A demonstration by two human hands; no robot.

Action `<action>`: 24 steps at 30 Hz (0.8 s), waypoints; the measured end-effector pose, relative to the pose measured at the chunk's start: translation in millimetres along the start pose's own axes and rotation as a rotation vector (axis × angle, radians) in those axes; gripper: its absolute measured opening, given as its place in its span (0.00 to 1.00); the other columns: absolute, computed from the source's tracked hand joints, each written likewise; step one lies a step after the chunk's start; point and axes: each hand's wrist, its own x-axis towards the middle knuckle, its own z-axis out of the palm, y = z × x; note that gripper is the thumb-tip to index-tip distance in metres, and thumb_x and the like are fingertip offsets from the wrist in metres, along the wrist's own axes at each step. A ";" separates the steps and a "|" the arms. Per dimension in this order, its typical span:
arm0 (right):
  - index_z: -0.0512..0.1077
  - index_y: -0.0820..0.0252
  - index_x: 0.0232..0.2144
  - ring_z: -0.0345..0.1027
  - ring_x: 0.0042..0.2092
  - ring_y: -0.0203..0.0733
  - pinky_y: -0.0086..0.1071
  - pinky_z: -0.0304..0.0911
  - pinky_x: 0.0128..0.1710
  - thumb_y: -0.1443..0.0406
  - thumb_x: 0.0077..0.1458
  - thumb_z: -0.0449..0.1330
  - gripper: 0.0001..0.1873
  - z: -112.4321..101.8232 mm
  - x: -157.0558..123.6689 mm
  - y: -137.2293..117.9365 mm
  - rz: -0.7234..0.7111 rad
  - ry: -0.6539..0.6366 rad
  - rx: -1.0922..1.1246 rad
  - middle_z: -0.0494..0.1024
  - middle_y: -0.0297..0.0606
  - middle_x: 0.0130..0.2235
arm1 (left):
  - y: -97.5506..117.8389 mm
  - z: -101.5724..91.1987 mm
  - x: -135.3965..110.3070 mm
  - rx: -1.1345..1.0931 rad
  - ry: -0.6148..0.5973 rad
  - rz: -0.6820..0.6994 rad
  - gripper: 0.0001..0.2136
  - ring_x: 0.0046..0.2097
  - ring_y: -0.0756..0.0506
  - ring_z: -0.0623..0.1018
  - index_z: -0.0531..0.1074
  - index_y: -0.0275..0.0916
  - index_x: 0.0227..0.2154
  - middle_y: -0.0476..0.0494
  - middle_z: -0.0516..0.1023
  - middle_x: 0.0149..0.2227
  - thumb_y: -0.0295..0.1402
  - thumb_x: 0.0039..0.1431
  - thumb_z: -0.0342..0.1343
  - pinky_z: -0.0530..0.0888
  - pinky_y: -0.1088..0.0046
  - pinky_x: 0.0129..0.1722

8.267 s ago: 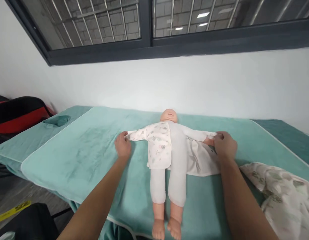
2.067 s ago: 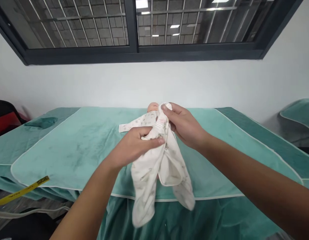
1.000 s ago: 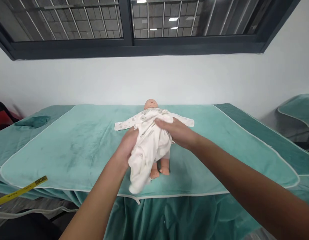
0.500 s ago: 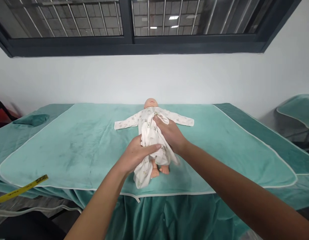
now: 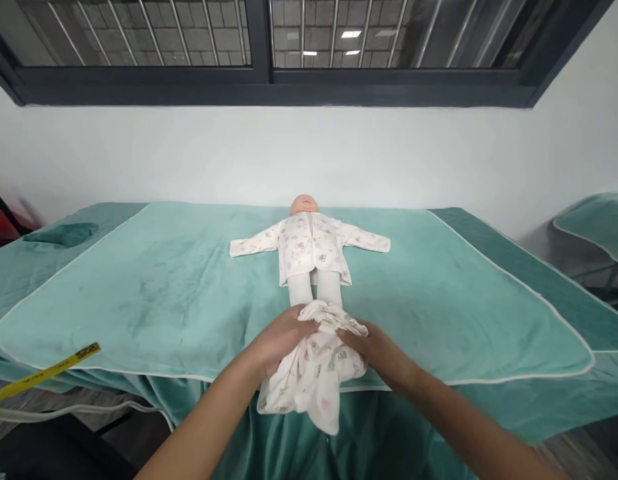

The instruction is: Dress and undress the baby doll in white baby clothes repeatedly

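Note:
A baby doll (image 5: 303,204) lies on its back with its arms spread, its head toward the wall. It wears a white printed jacket (image 5: 309,243), and its legs (image 5: 299,290) look white below the hem. White printed baby pants (image 5: 319,373) hang bunched over the doll's feet and past the front of the mat; the feet are hidden. My left hand (image 5: 286,337) is closed on the left side of the gathered waist. On the opposite side, my right hand (image 5: 373,347) pinches the cloth, thumb on top.
A light green mat (image 5: 139,287) with white piping covers the table, over a darker green cloth (image 5: 553,280). A yellow tape measure (image 5: 49,373) sticks in at lower left, beside a pale cord (image 5: 79,411). Behind stands a white wall (image 5: 309,153) below a barred window.
Both hands have moved down toward me with the pants, from over the doll's torso to its feet. The jacket front and white legs are now uncovered, and the bare feet are hidden.

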 end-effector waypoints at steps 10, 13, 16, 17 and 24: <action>0.75 0.57 0.43 0.72 0.44 0.56 0.45 0.68 0.42 0.46 0.50 0.62 0.25 21.1 8.4 31.4 -0.143 0.324 0.082 0.80 0.43 0.41 | 28.8 -8.1 -11.1 0.457 -0.235 0.040 0.20 0.50 0.40 0.75 0.72 0.42 0.45 0.44 0.76 0.48 0.33 0.47 0.65 0.70 0.67 0.47; 0.74 0.49 0.45 0.72 0.44 0.56 0.45 0.67 0.40 0.49 0.53 0.61 0.20 24.4 9.1 21.7 -0.244 0.275 0.166 0.79 0.41 0.42 | 34.2 -8.8 -6.0 0.413 -0.234 0.087 0.21 0.50 0.41 0.75 0.72 0.42 0.46 0.44 0.76 0.48 0.31 0.47 0.65 0.70 0.68 0.47; 0.73 0.50 0.40 0.70 0.44 0.55 0.45 0.66 0.41 0.50 0.52 0.62 0.16 18.7 21.3 10.4 -0.346 0.393 0.064 0.78 0.41 0.40 | 35.3 -7.3 11.9 0.411 -0.116 0.203 0.17 0.46 0.42 0.75 0.73 0.40 0.44 0.45 0.77 0.44 0.30 0.48 0.62 0.70 0.69 0.45; 0.73 0.52 0.38 0.69 0.43 0.54 0.45 0.65 0.42 0.50 0.51 0.62 0.17 15.1 28.0 7.1 -0.377 0.464 0.005 0.77 0.41 0.39 | 35.4 -6.5 19.9 0.423 -0.051 0.261 0.15 0.46 0.43 0.75 0.73 0.39 0.42 0.46 0.77 0.43 0.29 0.48 0.61 0.69 0.69 0.45; 0.68 0.56 0.37 0.67 0.41 0.46 0.38 0.62 0.41 0.49 0.56 0.53 0.18 -12.1 87.0 -11.3 -0.429 0.658 -0.280 0.76 0.37 0.37 | 40.6 2.1 78.8 0.420 0.339 0.507 0.11 0.43 0.45 0.74 0.72 0.38 0.34 0.48 0.76 0.38 0.24 0.44 0.56 0.67 0.69 0.48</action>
